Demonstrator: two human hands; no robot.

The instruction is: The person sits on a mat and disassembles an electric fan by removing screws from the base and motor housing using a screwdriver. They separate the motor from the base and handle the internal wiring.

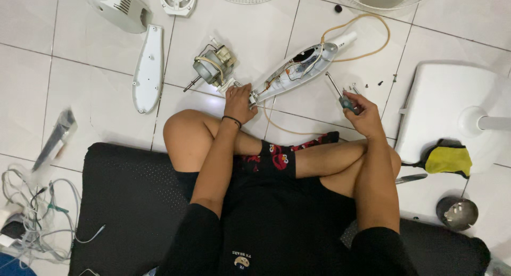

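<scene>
Head view: left hand (239, 103) grips fan housing (295, 71); right hand (364, 112) raises screwdriver (339, 92).

Opened white fan housing (298, 71) lies slanted on tiles; screwdriver (340, 95) tilted upright.

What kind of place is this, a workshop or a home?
Probably a home floor, not a workshop: the person sits on a black cushion on white floor tiles, with a fan motor and fan base spread around.

White tiled floor (96, 95), black mat (128, 196), perhaps cushioned
</scene>
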